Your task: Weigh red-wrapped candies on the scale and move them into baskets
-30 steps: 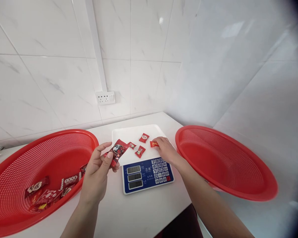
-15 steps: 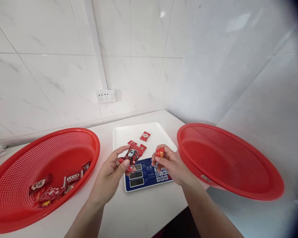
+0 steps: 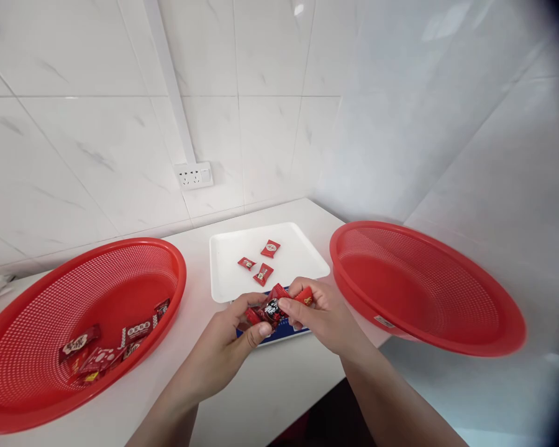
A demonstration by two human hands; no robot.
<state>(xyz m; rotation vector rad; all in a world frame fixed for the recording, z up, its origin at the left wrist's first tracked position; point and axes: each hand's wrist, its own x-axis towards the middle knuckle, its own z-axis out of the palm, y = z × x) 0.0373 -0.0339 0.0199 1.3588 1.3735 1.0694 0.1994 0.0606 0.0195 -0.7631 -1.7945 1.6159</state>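
Note:
Above the front of the scale [image 3: 279, 334], my left hand [image 3: 233, 341] is closed on a small bunch of red wrapped candies [image 3: 271, 310], one with a dark round print. My right hand [image 3: 323, 313] pinches a bright red candy with gold print [image 3: 304, 296], and its thumb touches the dark-printed one in the left hand. How many the left hand holds is hidden by the fingers. Three red candies lie apart on the white scale pan [image 3: 223, 267]: one candy [image 3: 270, 248] at the back, another [image 3: 246, 263] at the left, a third [image 3: 263, 274] nearest the hands.
A red mesh basket [image 3: 181, 273] on the left holds several wrapped sweets [image 3: 100, 357]. Another red basket [image 3: 512, 338] stands at the right, partly past the table's edge. Behind the white table [image 3: 242, 397] rises a tiled wall with a socket [image 3: 194, 176].
My hands have come together, the right moving to meet the candies in the left. The view has shifted slightly, and the three candies on the pan now show fully.

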